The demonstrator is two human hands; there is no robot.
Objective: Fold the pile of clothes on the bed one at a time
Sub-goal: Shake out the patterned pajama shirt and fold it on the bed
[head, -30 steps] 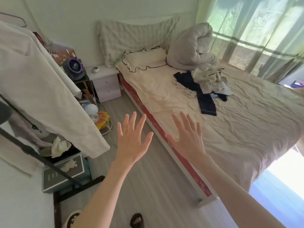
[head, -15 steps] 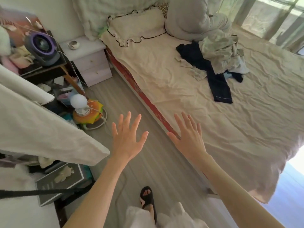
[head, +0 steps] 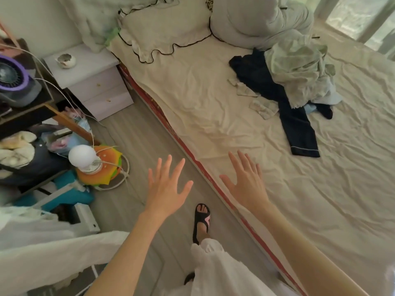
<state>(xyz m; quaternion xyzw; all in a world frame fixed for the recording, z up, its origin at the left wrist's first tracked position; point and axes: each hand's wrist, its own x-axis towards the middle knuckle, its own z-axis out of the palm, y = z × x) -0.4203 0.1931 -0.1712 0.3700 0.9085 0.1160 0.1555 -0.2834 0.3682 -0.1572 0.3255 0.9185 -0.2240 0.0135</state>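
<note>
A pile of clothes point(head: 299, 69) lies on the bed point(head: 213, 107) at the upper right: a pale green crumpled garment on top, dark navy trousers point(head: 297, 124) spread toward me, a light blue piece underneath. My left hand point(head: 165, 186) is held out over the floor with fingers spread, holding nothing. My right hand point(head: 245, 182) hovers above the bed's near edge, fingers spread and empty. Both hands are well short of the pile.
A white nightstand point(head: 94, 82) stands beside the bed head. A cluttered shelf with a purple fan point(head: 12, 80) and a burger-shaped lamp point(head: 96, 165) fill the left. A frilled pillow point(head: 166, 28) and a rolled grey duvet point(head: 260, 18) lie at the bed head. My sandalled foot point(head: 202, 218) is on the floor.
The view has tilted down and come closer to the bed. Both hands stay spread and empty, with the right one now over the bed edge. A foot has stepped forward.
</note>
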